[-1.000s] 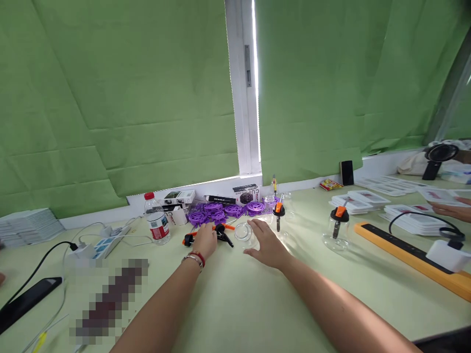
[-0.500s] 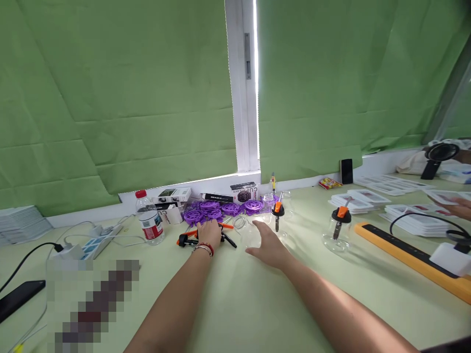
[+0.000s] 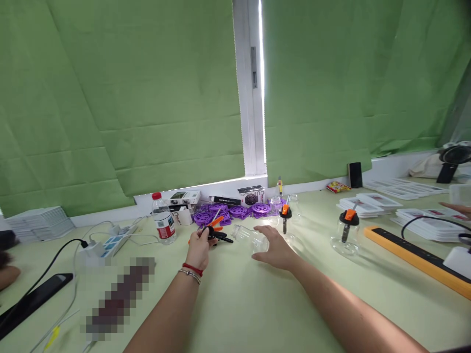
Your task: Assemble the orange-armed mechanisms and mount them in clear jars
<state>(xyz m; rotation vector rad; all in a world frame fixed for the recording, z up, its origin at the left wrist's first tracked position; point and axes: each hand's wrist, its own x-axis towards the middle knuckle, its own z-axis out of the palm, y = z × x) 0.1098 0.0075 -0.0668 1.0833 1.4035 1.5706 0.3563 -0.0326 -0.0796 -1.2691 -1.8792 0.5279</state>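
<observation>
My left hand (image 3: 199, 249) is closed on a black and orange lid (image 3: 210, 233) at the middle of the table. Other black and orange parts (image 3: 221, 236) lie just past my fingers, partly hidden. My right hand (image 3: 275, 249) curls around the base end of a clear glass jar (image 3: 250, 239), which is tipped sideways with its neck toward my left hand. To the right of that hand stand a glass jar with a black and orange lid (image 3: 285, 212) and a similar lidded jar (image 3: 345, 235).
Several purple round plastic parts (image 3: 238, 211) lie along the wall beside small boxes (image 3: 185, 197). A water bottle (image 3: 164, 223) stands left. An orange power strip (image 3: 415, 262) and stacks of white cards (image 3: 429, 223) are at right, near another person's hand (image 3: 456, 209). Cables cross the left side.
My left hand has come back from the pile of parts with the lid in its fingers. The jar at my right hand is now tipped sideways. The view has shifted slightly left.
</observation>
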